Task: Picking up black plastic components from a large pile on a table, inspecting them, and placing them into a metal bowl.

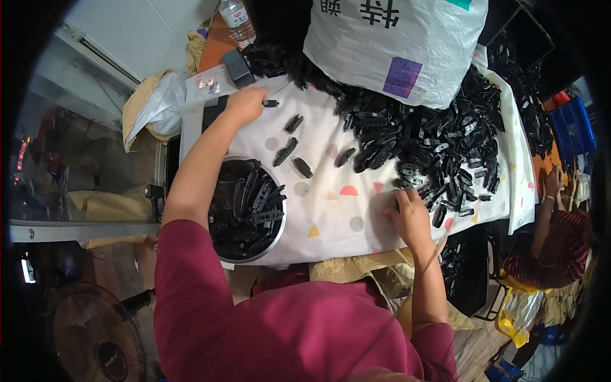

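My left hand [245, 106] is over the far left of the table, closed on a small black plastic part [272, 103] that pokes out past the fingers. My right hand [410, 215] is at the near edge of a heap of black plastic parts [423, 137], fingers curled inward; whatever they hold is hidden. Between the hands, several loose black parts [286, 152] lie scattered on the patterned cloth [331, 223]. A round, pale-rimmed container [282, 230] full of similar black parts stands below my left forearm.
A big white woven sack [375, 57] rests behind the heap. At the far left are a water bottle [237, 22], a dark box [238, 68] and a clear plastic bag [205, 86]. A fan [95, 337] stands lower left. Another person [550, 245] sits at right, near a blue crate [573, 127].
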Demonstrator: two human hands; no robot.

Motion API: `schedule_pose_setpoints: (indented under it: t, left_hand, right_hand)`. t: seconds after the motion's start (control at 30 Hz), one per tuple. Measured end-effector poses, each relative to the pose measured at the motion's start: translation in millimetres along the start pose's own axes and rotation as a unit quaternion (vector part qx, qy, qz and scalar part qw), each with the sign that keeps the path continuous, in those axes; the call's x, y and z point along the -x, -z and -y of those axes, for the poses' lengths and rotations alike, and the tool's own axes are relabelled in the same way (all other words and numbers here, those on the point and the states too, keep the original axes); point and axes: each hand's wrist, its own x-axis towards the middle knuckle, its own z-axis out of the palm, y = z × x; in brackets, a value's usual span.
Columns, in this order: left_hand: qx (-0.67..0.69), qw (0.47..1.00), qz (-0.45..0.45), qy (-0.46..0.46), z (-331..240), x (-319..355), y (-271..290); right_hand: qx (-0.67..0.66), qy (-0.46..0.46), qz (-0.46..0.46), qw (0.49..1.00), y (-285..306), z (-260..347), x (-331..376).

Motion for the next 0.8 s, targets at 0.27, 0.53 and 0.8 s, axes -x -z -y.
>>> schedule_pose_setpoints:
  t: [0.27, 0.53, 0.8]
  left_hand:
    - [0.37, 0.927, -0.048, 0.035, -52.1, 29.9, 40.8]
    - [0.679, 0.706, 0.2, -0.03, -171.1, 88.3, 96.3]
    - [0.733, 0.613, 0.289, -0.058, -216.9, 122.2, 94.6]
  right_hand:
    - [-0.359, -0.207, 0.035, 0.909, -4.1, -14.6, 15.1]
    - [-0.75, -0.139, -0.082, 0.641, 44.6, 44.8, -3.0]
    - [-0.809, -0.053, -0.101, 0.577, 55.9, 57.0, 7.8]
